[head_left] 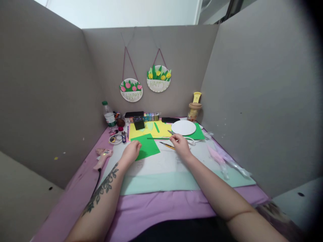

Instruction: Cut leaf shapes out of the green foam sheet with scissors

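My left hand [132, 150] rests with curled fingers on the near left edge of a green paper sheet [147, 146] lying on the pale cutting mat [161, 181]. My right hand [179, 143] hovers to the right of the sheet, fingers bent over white-handled scissors [188, 138]; whether it grips them I cannot make out. A yellow-and-black pencil [167, 145] lies just left of that hand. A white paper plate [183, 127] sits behind on another green sheet [198, 133]. Yellow paper [151, 130] lies at the back.
Grey cardboard walls enclose the purple-covered table [156, 208]. A pink glue gun [103, 157] lies at left, clear glue sticks [227, 161] at right. A water bottle [109, 116], small scissors [116, 138], a black box [139, 123] and a jar [194, 110] stand behind. Two flower plates [145, 85] hang above.
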Demonstrator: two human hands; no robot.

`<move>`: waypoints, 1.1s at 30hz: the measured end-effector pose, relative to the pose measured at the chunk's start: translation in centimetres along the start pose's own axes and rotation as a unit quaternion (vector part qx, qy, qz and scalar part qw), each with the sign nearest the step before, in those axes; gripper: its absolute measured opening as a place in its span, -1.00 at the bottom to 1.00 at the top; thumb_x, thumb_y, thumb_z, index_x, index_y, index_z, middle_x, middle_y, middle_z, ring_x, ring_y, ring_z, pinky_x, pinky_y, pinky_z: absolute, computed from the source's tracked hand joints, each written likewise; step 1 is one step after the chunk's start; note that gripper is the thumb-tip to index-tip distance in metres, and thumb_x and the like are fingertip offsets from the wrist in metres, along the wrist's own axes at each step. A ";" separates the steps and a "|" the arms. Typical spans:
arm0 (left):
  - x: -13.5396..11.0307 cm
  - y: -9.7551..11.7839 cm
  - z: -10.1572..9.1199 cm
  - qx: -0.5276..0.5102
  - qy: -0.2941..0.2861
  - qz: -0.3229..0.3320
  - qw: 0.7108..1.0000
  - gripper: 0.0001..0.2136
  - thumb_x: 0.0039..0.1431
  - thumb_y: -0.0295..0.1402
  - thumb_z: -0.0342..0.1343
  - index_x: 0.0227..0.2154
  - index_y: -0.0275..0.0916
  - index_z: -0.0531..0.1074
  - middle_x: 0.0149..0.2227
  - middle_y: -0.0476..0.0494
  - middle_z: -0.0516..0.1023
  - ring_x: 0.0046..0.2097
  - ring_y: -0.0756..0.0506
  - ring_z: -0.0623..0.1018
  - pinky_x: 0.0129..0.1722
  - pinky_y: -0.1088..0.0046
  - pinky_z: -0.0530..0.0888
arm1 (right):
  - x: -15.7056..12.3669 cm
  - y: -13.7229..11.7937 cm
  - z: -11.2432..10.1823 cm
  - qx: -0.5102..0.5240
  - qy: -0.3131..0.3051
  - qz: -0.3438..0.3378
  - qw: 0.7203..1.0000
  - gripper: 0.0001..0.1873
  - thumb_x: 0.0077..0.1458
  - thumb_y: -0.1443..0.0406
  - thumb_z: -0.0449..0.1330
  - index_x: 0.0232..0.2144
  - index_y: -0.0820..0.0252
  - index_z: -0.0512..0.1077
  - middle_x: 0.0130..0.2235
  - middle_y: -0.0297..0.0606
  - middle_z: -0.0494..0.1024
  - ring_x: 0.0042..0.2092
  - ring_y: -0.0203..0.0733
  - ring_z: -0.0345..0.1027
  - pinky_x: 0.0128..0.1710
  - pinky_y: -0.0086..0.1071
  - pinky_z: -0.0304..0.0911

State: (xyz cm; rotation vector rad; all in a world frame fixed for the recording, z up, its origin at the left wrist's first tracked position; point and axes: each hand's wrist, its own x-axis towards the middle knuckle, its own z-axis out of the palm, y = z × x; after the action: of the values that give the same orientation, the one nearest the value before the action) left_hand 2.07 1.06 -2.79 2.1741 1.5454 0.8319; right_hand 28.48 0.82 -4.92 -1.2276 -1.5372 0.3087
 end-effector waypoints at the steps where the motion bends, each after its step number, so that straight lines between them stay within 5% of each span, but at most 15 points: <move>1: -0.2 0.4 0.2 -0.077 -0.023 -0.032 0.996 -0.78 0.15 -0.29 -0.04 -0.53 -0.26 0.34 -0.50 -0.07 0.37 -0.40 -0.06 0.40 -0.42 0.46 0.29 | -0.1 -0.2 -0.1 -0.002 0.017 -0.024 1.000 -0.81 0.09 0.24 0.09 -0.48 0.20 0.42 -0.45 -0.28 0.43 -0.34 -0.18 0.30 -0.30 -0.32 0.22; 5: -1.3 2.9 1.6 -0.425 -0.163 -0.137 0.880 -0.66 -0.03 -0.08 0.18 -0.39 -0.30 0.41 -0.48 -0.02 0.37 -0.48 0.05 0.34 -0.55 0.56 0.20 | -1.7 -1.7 0.6 -0.007 -0.013 -0.157 0.988 -0.81 0.17 0.26 0.06 -0.37 0.15 0.46 -0.35 -0.21 0.48 -0.26 -0.16 0.34 -0.20 -0.26 0.28; 7: -1.6 3.7 2.3 -0.525 -0.150 -0.161 0.822 -0.58 -0.09 -0.04 0.24 -0.35 -0.33 0.42 -0.48 -0.01 0.35 -0.50 0.08 0.31 -0.54 0.58 0.21 | -2.6 -2.2 1.3 -0.015 -0.070 -0.220 0.973 -0.78 0.21 0.29 0.02 -0.29 0.13 0.48 -0.29 -0.18 0.49 -0.23 -0.19 0.36 -0.18 -0.28 0.30; 9: -1.6 3.9 2.8 -0.566 -0.111 -0.167 0.799 -0.58 -0.15 -0.06 0.29 -0.37 -0.34 0.43 -0.51 0.01 0.32 -0.51 0.10 0.29 -0.54 0.59 0.21 | -3.2 -2.6 1.8 -0.021 -0.118 -0.262 0.957 -0.75 0.22 0.32 0.00 -0.23 0.12 0.48 -0.23 -0.16 0.49 -0.19 -0.20 0.37 -0.15 -0.30 0.31; 12: -1.3 3.2 3.2 -0.534 -0.048 -0.146 0.832 -0.62 -0.14 -0.07 0.29 -0.50 -0.33 0.40 -0.58 0.05 0.27 -0.54 0.09 0.25 -0.54 0.58 0.18 | -3.6 -2.8 2.5 0.000 -0.141 -0.258 0.956 -0.76 0.18 0.29 0.06 -0.13 0.12 0.45 -0.14 -0.12 0.48 -0.11 -0.17 0.36 -0.10 -0.26 0.30; 15: -1.0 2.3 3.6 -0.454 0.002 -0.117 0.883 -0.61 -0.07 -0.02 0.22 -0.52 -0.33 0.41 -0.62 0.05 0.25 -0.55 0.08 0.22 -0.55 0.55 0.15 | -3.7 -3.1 3.1 0.058 -0.134 -0.163 0.976 -0.63 0.09 0.24 0.15 -0.03 0.18 0.38 -0.14 -0.11 0.48 -0.16 -0.16 0.38 -0.19 -0.28 0.33; 20: -1.0 2.2 3.8 -0.375 0.015 -0.070 0.924 -0.60 -0.06 -0.02 0.20 -0.40 -0.33 0.49 -0.58 0.00 0.36 -0.52 0.04 0.27 -0.53 0.53 0.15 | -3.9 -3.6 3.8 0.109 -0.156 0.025 0.981 -0.84 0.06 0.22 0.12 -0.39 0.20 0.43 -0.47 -0.32 0.47 -0.43 -0.27 0.31 -0.42 -0.42 0.24; 29: 0.0 1.0 1.3 -0.405 0.113 -0.123 0.899 -0.65 -0.14 -0.07 0.23 -0.49 -0.33 0.51 -0.58 0.00 0.37 -0.54 0.07 0.22 -0.56 0.54 0.13 | -3.2 -3.1 3.3 0.127 -0.170 0.077 0.974 -0.85 -0.01 0.26 0.10 -0.55 0.19 0.34 -0.56 -0.40 0.37 -0.47 -0.30 0.23 -0.45 -0.46 0.14; 33: 0.5 0.2 0.8 -0.461 0.146 -0.156 0.861 -0.63 -0.18 -0.06 0.23 -0.47 -0.31 0.48 -0.61 0.05 0.30 -0.58 0.09 0.21 -0.60 0.55 0.09 | -3.1 -2.9 3.3 0.117 -0.168 0.079 0.976 -0.84 -0.02 0.26 0.09 -0.57 0.19 0.34 -0.58 -0.41 0.36 -0.48 -0.31 0.21 -0.46 -0.46 0.12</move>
State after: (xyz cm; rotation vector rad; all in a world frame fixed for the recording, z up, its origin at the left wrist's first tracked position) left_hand 2.86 1.54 -3.10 1.1101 1.1752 1.4421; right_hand 23.78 -1.65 -5.82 -1.1520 -1.6334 0.8136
